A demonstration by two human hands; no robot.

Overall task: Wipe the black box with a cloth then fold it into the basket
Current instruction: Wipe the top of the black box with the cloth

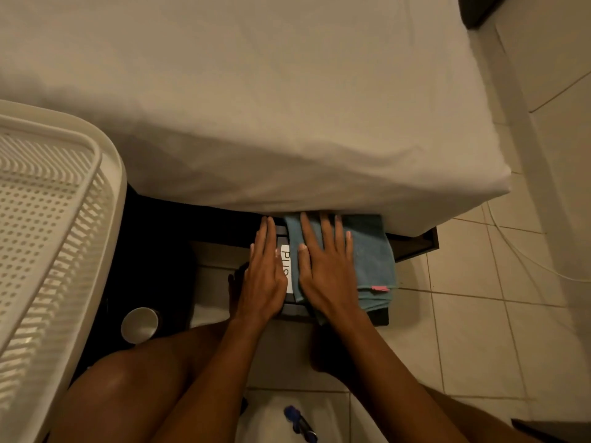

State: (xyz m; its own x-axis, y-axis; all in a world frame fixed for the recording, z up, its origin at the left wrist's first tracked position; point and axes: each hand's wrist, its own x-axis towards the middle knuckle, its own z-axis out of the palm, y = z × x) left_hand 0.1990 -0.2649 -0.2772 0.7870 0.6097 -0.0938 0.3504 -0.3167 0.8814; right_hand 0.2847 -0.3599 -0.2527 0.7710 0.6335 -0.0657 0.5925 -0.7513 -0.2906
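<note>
The black box [379, 316] sits on the floor at the foot of the bed, half under its edge, with a white label [285, 255] on top. A folded blue cloth [372, 251] with a small pink tag lies over the box's right part. My right hand [326, 266] presses flat on the cloth, fingers straight and spread. My left hand [265, 270] lies flat on the box beside the cloth, fingers straight and together. The white slatted basket [112, 174] stands at the left.
The bed [287, 107] with a pale sheet fills the upper view and overhangs the box. A white cup [139, 325] lies on the dark floor area near my left knee. A blue object [299, 422] lies on the tiled floor between my legs.
</note>
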